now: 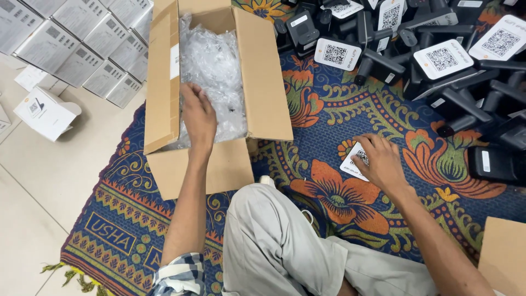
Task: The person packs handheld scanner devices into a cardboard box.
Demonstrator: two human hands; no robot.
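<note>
My left hand (pixel 198 116) reaches into an open cardboard box (pixel 269 93) and rests on the clear plastic bags (pixel 211 66) that fill it; I cannot tell if the fingers grip a bag. My right hand (pixel 382 161) lies on the patterned rug (pixel 323 115), fingers curled over a small device with a white square face and a printed code (pixel 355 160). My bent knee in light trousers (pixel 274 235) sits between the two arms.
A heap of black stand devices with white code faces (pixel 433 55) covers the rug's far right. Stacked grey-white cartons (pixel 82 38) and one loose open white carton (pixel 46 112) stand on the tiled floor at left. A cardboard corner (pixel 501 252) shows at bottom right.
</note>
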